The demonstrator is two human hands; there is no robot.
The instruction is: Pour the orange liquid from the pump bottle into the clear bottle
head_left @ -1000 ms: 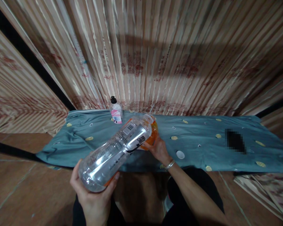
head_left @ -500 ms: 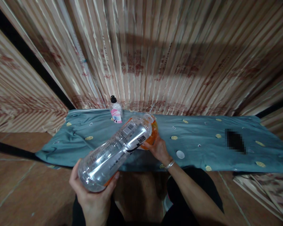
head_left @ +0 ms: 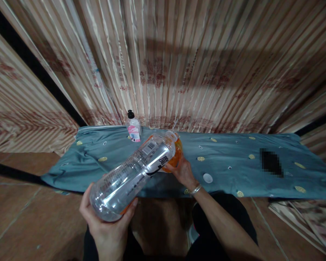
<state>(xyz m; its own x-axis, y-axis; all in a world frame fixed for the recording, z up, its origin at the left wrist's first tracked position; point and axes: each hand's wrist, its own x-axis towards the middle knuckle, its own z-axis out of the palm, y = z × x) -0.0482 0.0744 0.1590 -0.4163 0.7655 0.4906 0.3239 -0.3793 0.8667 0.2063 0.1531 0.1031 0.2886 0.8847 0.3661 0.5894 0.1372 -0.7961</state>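
While both knees (head_left: pixel 236 208) are showing dark at the bottom edge, the left hand (head_left: pixel 105 226) is cupping the base of the clear bottle (head_left: pixel 132 175). Grip is part open, sized to the base: thumb is pressing on the right side, fingers are wrapping the left. Bottle is leaning, base low and near, neck higher and farther off to the right, above the table. Its silver label and barcode are facing up. Can't tell if any liquid is sitting inside.

Right hand (head_left: pixel 183 172), with a bracelet (head_left: pixel 196 190) on its wrist, is closing around the orange container (head_left: pixel 177 154), thumb toward the clear bottle. Container is sitting just behind and below the bottle's neck, partly hidden by it and the fingers. Can't tell if the two are touching, or if the orange is liquid or plastic.

White disc (head_left: pixel 207 178) is lying flat just right of the right wrist. Blurred dark patch (head_left: pixel 271 162) is showing well to the right. Blue-green cloth (head_left: pixel 222 150) is covering the table. Small bottle (head_left: pixel 134 131), black cap, pink label, is standing upright near the back edge. Pleated curtain (head_left: pixel 165 54) is hanging behind everything.
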